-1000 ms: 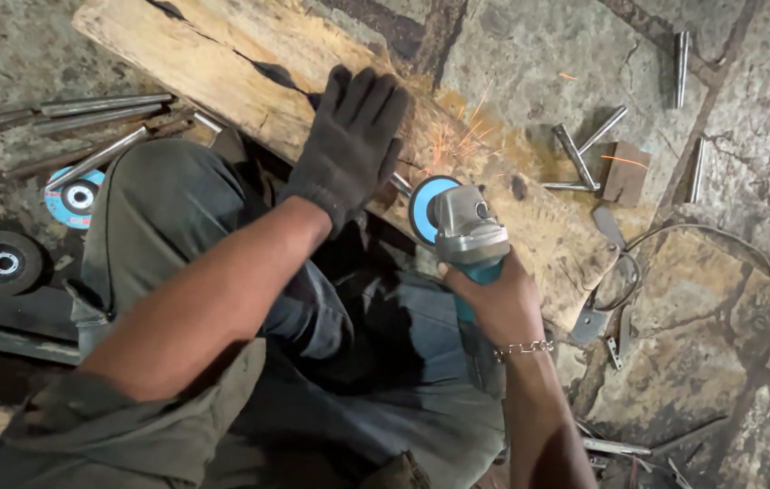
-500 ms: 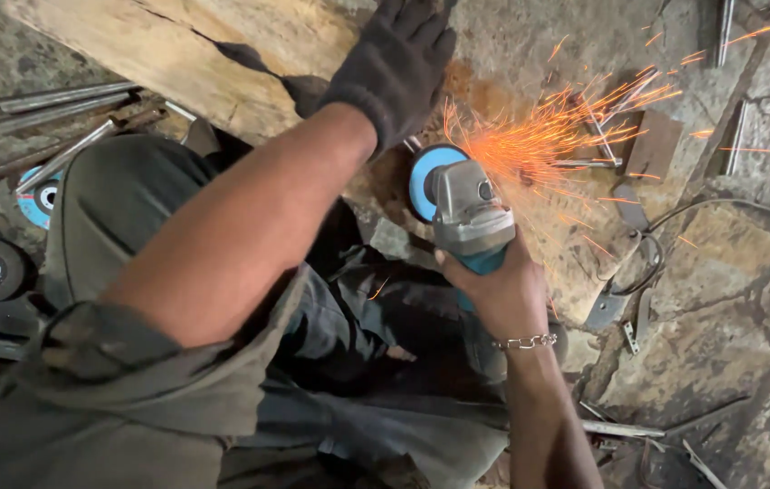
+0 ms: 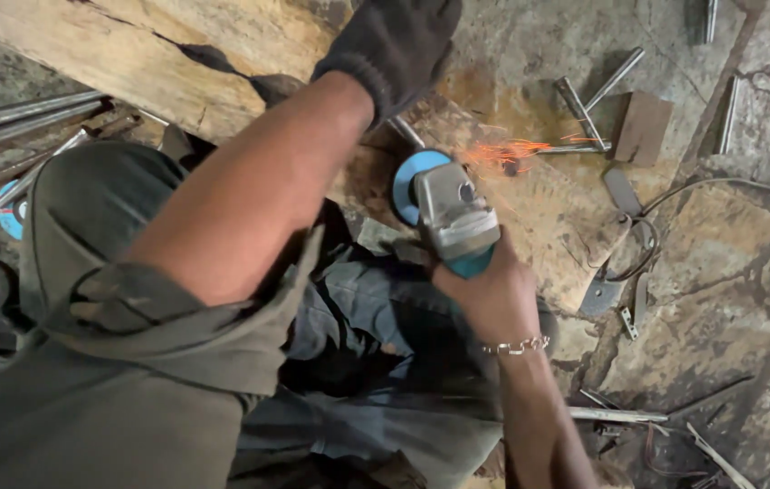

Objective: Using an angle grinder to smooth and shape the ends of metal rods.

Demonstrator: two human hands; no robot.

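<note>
Right hand [image 3: 484,294] grips angle grinder [image 3: 453,213]; gloved left hand [image 3: 398,45] presses flat on wooden plank [image 3: 131,63].

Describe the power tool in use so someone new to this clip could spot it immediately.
Start at the long wooden plank lying across the stone floor. At its near edge, the bare right hand grips an angle grinder. Its blue disc guard and orange sparks set it apart from the loose metal rods.

A silver-headed, teal-bodied angle grinder [image 3: 453,217] carries a blue disc and throws orange sparks [image 3: 511,152]. Above it, the left hand [image 3: 398,45] wears a dark grey knitted glove; beneath lies a pale tan wooden plank [image 3: 131,63].
</note>
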